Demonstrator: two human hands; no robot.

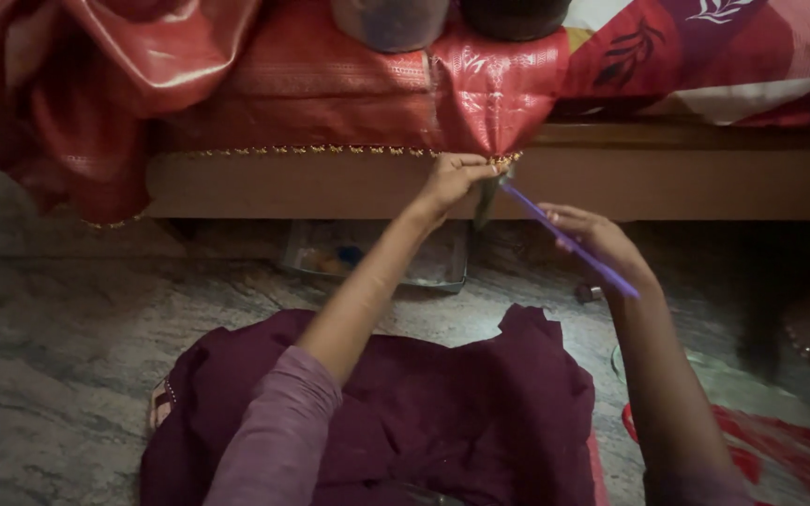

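Observation:
A shiny red cloth (pixel 349 84) with a gold beaded border hangs over the edge of a wooden bed frame (pixel 686 173). My left hand (pixel 454 178) pinches the cloth's lower corner at the beaded hem, fingers closed on it. My right hand (pixel 592 239) holds a thin purple stick-like tool (pixel 569 239), slanted up-left so its tip meets the pinched corner. Both forearms reach forward over a dark maroon garment (pixel 442 412) on my lap.
A shallow tray (pixel 377 255) with small items sits under the bed. Two dark round containers (pixel 391 21) stand on the cloth on top. A patterned bedsheet (pixel 724 52) covers the right side. Another person's foot (pixel 803 342) rests at right. Marbled stone floor (pixel 58 365) spreads left.

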